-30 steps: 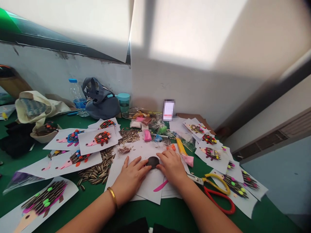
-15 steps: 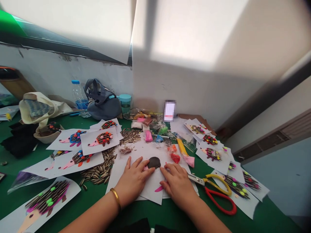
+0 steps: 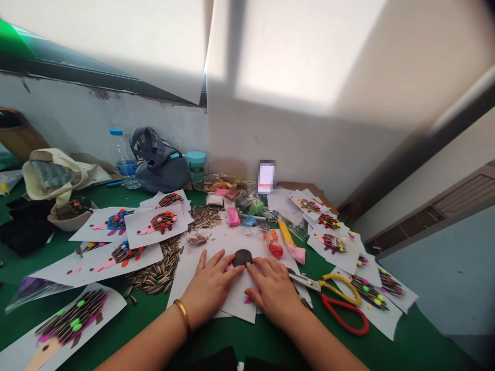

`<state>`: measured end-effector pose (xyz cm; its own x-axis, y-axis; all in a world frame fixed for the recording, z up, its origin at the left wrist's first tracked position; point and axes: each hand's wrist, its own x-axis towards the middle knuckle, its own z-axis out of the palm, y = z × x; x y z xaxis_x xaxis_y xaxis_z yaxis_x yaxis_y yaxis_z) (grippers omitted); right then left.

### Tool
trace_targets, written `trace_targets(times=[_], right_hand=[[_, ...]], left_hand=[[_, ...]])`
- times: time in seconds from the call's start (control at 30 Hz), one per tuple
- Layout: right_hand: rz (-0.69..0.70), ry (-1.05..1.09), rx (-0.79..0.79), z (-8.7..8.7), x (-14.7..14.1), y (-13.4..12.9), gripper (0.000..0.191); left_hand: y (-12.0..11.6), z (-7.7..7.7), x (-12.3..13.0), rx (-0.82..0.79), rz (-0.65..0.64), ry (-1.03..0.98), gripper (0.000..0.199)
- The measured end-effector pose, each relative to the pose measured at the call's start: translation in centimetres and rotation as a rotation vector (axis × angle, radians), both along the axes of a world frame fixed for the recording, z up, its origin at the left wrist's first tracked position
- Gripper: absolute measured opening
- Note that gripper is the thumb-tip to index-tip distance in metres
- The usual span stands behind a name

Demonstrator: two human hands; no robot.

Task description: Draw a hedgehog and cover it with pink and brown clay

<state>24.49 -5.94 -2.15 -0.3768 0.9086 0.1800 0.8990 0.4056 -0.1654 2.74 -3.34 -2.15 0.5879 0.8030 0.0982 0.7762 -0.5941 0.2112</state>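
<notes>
A flattened dark grey lump of modelling clay [image 3: 243,258] lies on a sheet of white paper [image 3: 243,305]. My left hand [image 3: 211,283] rests flat with fingers spread, its thumb and index tips at the clay's left and lower edge. From the other side, my right hand [image 3: 270,288] lies with fingers stretched, its index tip touching the clay's lower right edge. A bit of magenta clay [image 3: 247,301] shows beside the right thumb, partly hidden. Some pink clay [image 3: 229,267] peeks out under the left fingertips.
Scissors [image 3: 340,296] lie open-handled right of my right hand. Sunflower seeds [image 3: 154,273] are heaped at the left. Hedgehog pictures [image 3: 152,225] sit on both sides. Clay packets [image 3: 233,216], a phone [image 3: 266,176], a cup [image 3: 196,167] and a bag [image 3: 162,167] stand behind.
My right hand has shifted left, its fingertips closing in on the dark clay and covering more of the magenta piece. The whole view has shifted slightly.
</notes>
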Motion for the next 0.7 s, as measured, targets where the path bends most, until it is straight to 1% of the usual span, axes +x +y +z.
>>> trace_targets(times=[0.13, 0.27, 0.4, 0.47, 0.5, 0.57, 0.63, 0.7], right_hand=[[0.011, 0.027, 0.018, -0.1, -0.4, 0.1, 0.049], [0.064, 0.042, 0.003, -0.2, -1.0, -0.1, 0.051], [0.063, 0.093, 0.019, 0.2, -0.9, -0.2, 0.051], [0.019, 0.129, 0.055, 0.6, 0.4, 0.0, 0.044], [-0.028, 0.139, 0.075, 0.9, 1.3, 0.1, 0.038], [-0.182, 0.129, 0.114, 1.2, 3.6, 0.5, 0.029], [-0.29, 0.08, 0.079, 1.3, 6.0, 0.7, 0.026], [-0.296, 0.028, 0.03, 1.1, 7.8, 0.7, 0.025]], left_hand=[[0.1, -0.2, 0.0, -0.023, 0.036, -0.053, 0.058], [0.2, -0.6, -0.1, -0.061, 0.093, -0.086, 0.063], [0.4, -0.8, -0.3, -0.047, 0.093, -0.102, 0.066], [0.5, -0.7, -0.4, -0.049, 0.092, -0.108, 0.068], [0.5, -0.6, -0.4, -0.053, 0.097, -0.11, 0.069], [0.6, -0.4, -0.4, -0.059, 0.113, -0.109, 0.07], [0.7, -0.3, -0.4, -0.063, 0.128, -0.104, 0.071], [0.7, -0.3, -0.4, -0.064, 0.137, -0.103, 0.071]])
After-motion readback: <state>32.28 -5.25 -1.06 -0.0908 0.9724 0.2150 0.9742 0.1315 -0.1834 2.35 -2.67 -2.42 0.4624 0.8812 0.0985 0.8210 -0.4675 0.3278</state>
